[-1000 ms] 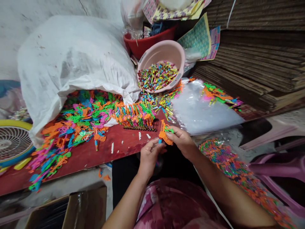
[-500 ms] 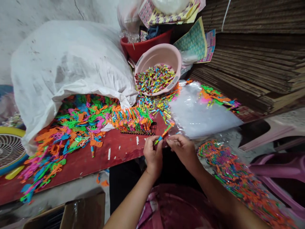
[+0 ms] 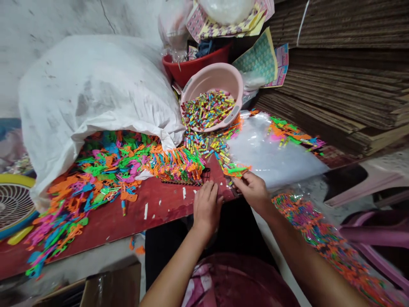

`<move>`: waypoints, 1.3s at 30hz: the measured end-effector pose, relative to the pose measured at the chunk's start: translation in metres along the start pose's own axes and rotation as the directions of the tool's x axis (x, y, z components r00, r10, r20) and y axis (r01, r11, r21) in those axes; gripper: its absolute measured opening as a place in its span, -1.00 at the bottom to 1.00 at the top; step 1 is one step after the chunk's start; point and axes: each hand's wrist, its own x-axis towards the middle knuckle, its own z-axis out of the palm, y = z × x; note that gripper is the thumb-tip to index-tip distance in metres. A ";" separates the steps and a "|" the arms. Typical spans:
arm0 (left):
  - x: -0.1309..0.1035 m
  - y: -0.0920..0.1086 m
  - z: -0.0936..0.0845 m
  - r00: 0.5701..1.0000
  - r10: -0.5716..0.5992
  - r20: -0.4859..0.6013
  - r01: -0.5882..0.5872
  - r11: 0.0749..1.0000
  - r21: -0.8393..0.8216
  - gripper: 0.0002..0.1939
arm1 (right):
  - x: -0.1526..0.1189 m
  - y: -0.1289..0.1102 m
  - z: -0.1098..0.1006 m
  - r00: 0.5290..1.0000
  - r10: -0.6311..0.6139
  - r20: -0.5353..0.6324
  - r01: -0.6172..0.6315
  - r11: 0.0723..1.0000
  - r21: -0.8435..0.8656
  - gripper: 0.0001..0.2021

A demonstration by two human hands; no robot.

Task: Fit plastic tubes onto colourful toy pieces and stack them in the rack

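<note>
My right hand (image 3: pixel 254 192) pinches small flat plastic pieces, orange and green (image 3: pixel 238 171), near the table's front edge. Stretched forward, the fingers of my left hand (image 3: pixel 207 209) lie at the edge of the red table (image 3: pixel 169 202), close to a black wire basket (image 3: pixel 206 174). That basket holds a packed row of colourful plastic pieces (image 3: pixel 177 163). Behind it lie many short printed tubes (image 3: pixel 212 147), some spilled on the table and others (image 3: pixel 211 108) in a pink basin (image 3: pixel 238 81).
A big white sack (image 3: pixel 99 81) spills loose plastic pieces (image 3: pixel 111 157) on the left. Clear plastic bags (image 3: pixel 271 149) lie at the right. Filled bags (image 3: pixel 332 247) sit below, beside a pink stool (image 3: pixel 370 230). Stacked cardboard (image 3: pixel 335 85) stands behind; a fan (image 3: pixel 14 204) is far left.
My hands have moved apart. The tube piece between them no longer shows in my left hand, which has stretched its fingers towards the basket. My right hand now holds orange and green pieces.
</note>
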 end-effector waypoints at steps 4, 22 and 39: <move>-0.011 -0.003 -0.014 0.999 0.007 0.038 -0.012 0.991 0.133 -0.63 | 0.011 -0.008 0.004 0.983 -0.127 0.136 0.139 0.987 -0.085 -0.78; -0.107 -0.075 -0.108 0.746 -0.334 -0.577 0.475 0.873 0.110 -0.69 | -0.008 -0.056 0.078 0.905 -0.202 0.374 0.184 0.979 0.083 -0.90; -0.064 -0.072 -0.110 0.651 -0.639 -0.409 0.559 0.769 -0.312 0.24 | -0.020 -0.048 0.133 0.815 -0.391 0.428 0.413 0.909 0.045 -0.92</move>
